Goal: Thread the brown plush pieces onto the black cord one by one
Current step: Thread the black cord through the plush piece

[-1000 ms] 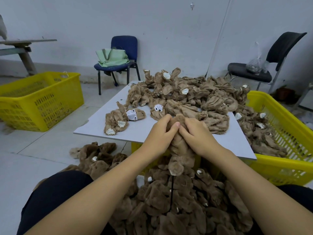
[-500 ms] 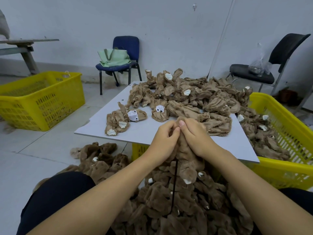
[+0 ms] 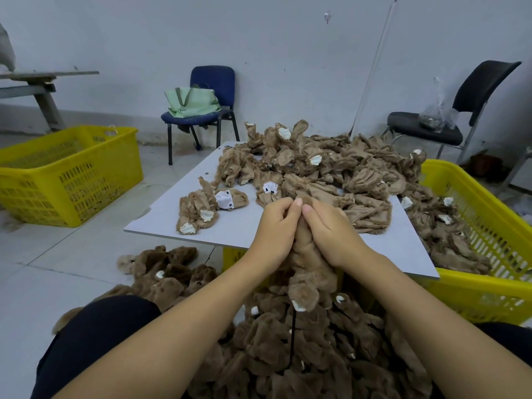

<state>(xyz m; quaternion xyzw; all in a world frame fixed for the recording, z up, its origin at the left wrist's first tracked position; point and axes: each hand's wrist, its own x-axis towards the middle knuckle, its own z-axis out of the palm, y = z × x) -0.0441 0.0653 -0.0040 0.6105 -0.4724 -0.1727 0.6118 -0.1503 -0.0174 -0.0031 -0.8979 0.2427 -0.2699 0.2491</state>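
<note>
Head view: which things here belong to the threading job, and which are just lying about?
In the job: left hand, right hand, held plush piece, black cord, plush heap on board, threaded pile.

Lying about: blue chair, green bag, black chair, left basket.

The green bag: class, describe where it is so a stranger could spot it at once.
Look to the back wall, left of the grey board. A blue chair stands there, and the green bag lies on its seat. The black chair holds a clear plastic bag instead.

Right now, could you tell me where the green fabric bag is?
The green fabric bag sits on the blue chair by the back wall, left of centre.
</note>
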